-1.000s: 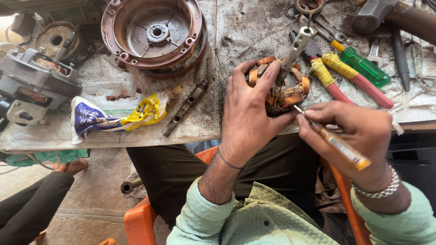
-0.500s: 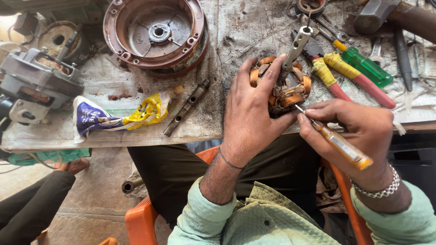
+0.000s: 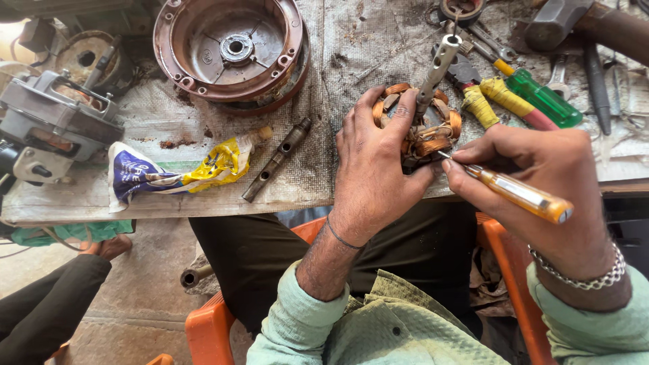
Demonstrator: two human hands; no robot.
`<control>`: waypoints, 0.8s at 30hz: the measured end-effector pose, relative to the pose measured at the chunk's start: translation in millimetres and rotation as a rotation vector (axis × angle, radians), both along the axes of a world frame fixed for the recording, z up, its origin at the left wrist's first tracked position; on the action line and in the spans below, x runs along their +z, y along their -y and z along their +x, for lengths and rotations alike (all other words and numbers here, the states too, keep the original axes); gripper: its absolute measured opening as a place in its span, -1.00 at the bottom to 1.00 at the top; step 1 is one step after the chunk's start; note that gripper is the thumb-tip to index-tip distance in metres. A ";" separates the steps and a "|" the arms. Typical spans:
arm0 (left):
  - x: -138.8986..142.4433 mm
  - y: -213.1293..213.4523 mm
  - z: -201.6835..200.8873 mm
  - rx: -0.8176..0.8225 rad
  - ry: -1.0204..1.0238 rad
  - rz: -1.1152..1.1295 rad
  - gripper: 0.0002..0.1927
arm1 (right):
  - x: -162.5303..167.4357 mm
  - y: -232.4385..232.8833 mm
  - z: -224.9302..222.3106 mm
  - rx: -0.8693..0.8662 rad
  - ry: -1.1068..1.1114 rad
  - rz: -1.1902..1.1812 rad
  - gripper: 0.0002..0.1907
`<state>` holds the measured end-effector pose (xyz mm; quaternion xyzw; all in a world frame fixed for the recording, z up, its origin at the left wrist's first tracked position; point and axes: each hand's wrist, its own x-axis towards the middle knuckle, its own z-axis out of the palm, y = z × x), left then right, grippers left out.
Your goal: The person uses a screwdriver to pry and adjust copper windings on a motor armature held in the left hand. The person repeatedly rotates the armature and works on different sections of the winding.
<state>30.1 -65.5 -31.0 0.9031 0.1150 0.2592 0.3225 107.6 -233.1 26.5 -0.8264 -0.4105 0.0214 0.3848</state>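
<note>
Spreading across the far half of the scene, the worn bench (image 3: 351,61) carries the same clutter as half a second ago; the big round rust-brown motor housing (image 3: 230,51) sits at far left of centre, the grey motor block (image 3: 54,122) at the left edge, the crumpled blue and yellow wrapper (image 3: 176,172) near the front edge, and none of these has shifted; only the view has crept a little. What has changed is small: the right hand (image 3: 547,182), fingers pinched together around the amber-handled screwdriver (image 3: 520,196), has eased its tip further left into the copper-wound stator (image 3: 422,128); the left hand (image 3: 375,169) stays clamped on that stator at the near edge of the bench, right of centre, thumb and fingers wrapped over the coils and the grey shaft (image 3: 438,67) standing up out of it; judged from this, the probing at the windings is continuing rather than finishing; the green-handled screwdriver (image 3: 541,98) and yellow-taped pliers (image 3: 500,101) lie untouched at far right.
</note>
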 end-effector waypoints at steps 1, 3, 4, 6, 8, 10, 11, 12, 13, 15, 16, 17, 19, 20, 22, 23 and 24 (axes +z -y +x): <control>-0.7 -0.1 0.5 0.001 0.003 -0.002 -0.05 | 1.6 -0.4 1.5 0.009 -0.012 0.002 -0.83; -2.0 -0.3 0.7 0.005 0.009 -0.007 -0.07 | 4.2 -1.1 5.0 0.028 -0.033 0.009 -0.84; -2.5 0.0 1.2 0.012 0.013 -0.011 -0.06 | 5.1 -1.5 7.2 0.036 -0.040 0.015 -0.83; -3.3 0.7 2.4 0.025 0.022 -0.017 -0.06 | 4.5 -1.0 7.2 0.037 -0.030 0.022 -0.83; -3.6 2.0 3.0 0.037 0.021 -0.001 -0.05 | 1.2 -0.4 5.4 0.027 0.007 0.025 -0.84; -3.6 1.8 2.6 0.033 0.032 -0.001 -0.04 | -4.7 -0.9 3.3 0.048 -0.007 0.088 -0.83; -3.7 1.4 1.9 0.025 0.043 -0.013 -0.03 | -7.8 0.1 2.3 0.062 -0.016 0.117 -0.83; -3.9 0.7 0.8 0.020 0.053 -0.025 -0.03 | -11.0 2.1 0.9 0.046 0.043 0.101 -0.84; -4.1 -1.1 -0.4 -0.002 0.073 -0.039 -0.01 | -14.7 4.3 -0.3 0.028 0.102 0.086 -0.85; -4.7 -5.8 -3.7 -0.057 0.109 -0.069 0.04 | -22.8 8.2 -0.1 0.011 0.093 0.120 -0.85; -4.9 -7.9 -4.6 -0.072 0.112 -0.078 0.04 | -27.3 9.2 1.5 0.012 0.027 0.168 -0.85; -5.1 -10.1 -5.4 -0.088 0.114 -0.085 0.04 | -31.4 11.0 3.2 0.012 -0.041 0.217 -0.84; -5.0 -10.5 -5.4 -0.088 0.107 -0.080 0.05 | -37.5 14.8 7.8 0.002 -0.034 0.221 -0.86; -4.7 -9.2 -5.0 -0.069 0.097 -0.066 0.05 | -39.9 16.1 10.3 0.002 -0.031 0.225 -0.86; -3.7 -7.6 -5.1 -0.040 0.080 -0.054 0.05 | -43.4 19.0 12.1 -0.006 -0.109 0.251 -0.85; -3.2 -6.5 -5.1 -0.033 0.073 -0.059 0.05 | -44.7 20.0 12.2 -0.009 -0.148 0.263 -0.84; -2.8 -5.6 -5.2 -0.028 0.065 -0.064 0.05 | -45.7 20.5 12.0 0.011 -0.086 0.268 -0.85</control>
